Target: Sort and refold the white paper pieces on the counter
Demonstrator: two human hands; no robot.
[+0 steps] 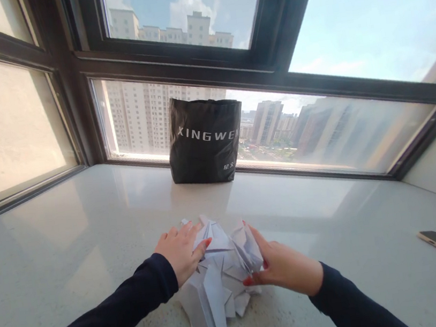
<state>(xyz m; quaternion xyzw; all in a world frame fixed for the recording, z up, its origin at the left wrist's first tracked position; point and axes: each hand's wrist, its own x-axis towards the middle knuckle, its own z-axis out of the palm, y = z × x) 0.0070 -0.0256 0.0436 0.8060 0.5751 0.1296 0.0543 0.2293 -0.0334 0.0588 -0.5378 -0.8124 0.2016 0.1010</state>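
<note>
Resting on the left side of the white paper pile (212, 299), the left hand (182, 252) has its fingers slightly apart, thumb reaching across the top. The right hand (276, 263) clasps a folded piece (246, 247) at the pile's right edge between thumb and fingers. The pile lies on the near middle of the pale counter (72, 254). Loose pieces could slip out if only the outer ones are gripped, and hard squeezing could crush folds. Farther off, a black bag (207, 157) stands upright by the window (339, 130); its contents are hidden.
</note>
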